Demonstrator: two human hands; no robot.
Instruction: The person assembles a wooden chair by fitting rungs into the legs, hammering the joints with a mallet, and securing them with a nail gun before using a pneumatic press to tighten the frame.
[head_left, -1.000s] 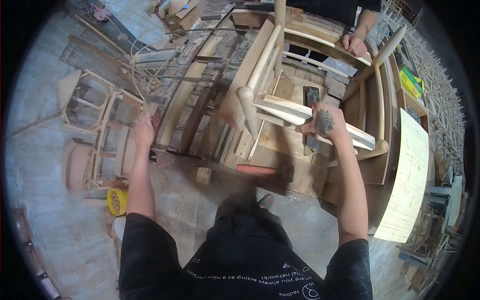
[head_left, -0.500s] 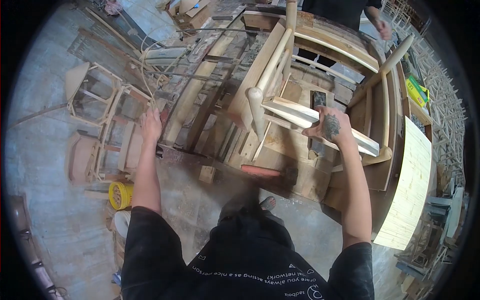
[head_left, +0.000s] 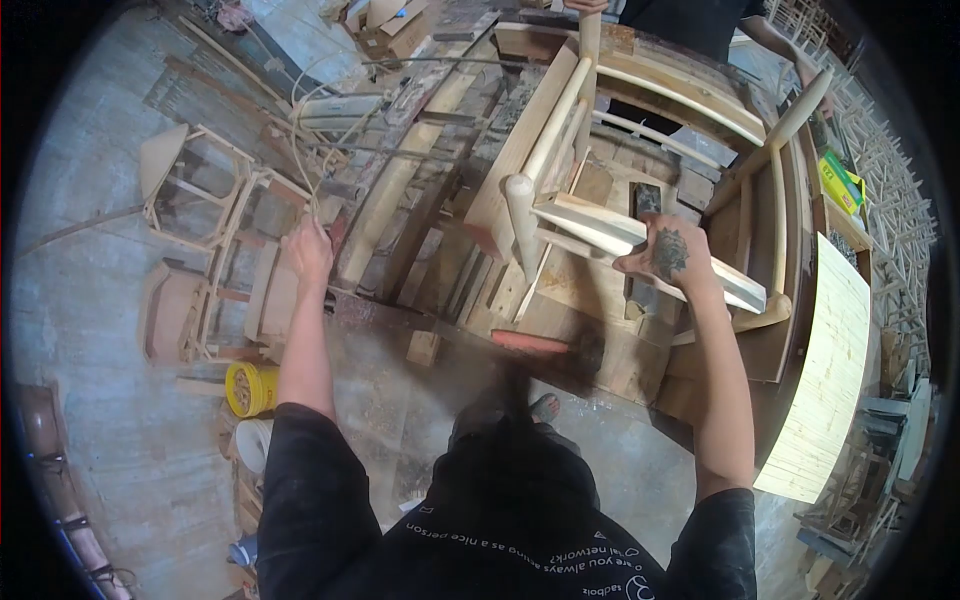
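Right hand (head_left: 668,255) grasps chair rail (head_left: 640,245) mid-span.

Down on the dusty floor (head_left: 120,300) to your left you can see some small wooden stools (head_left: 200,250) lying on their sides, and a yellow roll (head_left: 247,388) sits near them. A hammer with a red handle (head_left: 530,342) lies at the near edge of the table (head_left: 610,365), and a big pale board (head_left: 820,390) leans on your right. Across from you a person in a black top (head_left: 690,20) stands at the far side, and cardboard boxes (head_left: 380,25) sit at the top.
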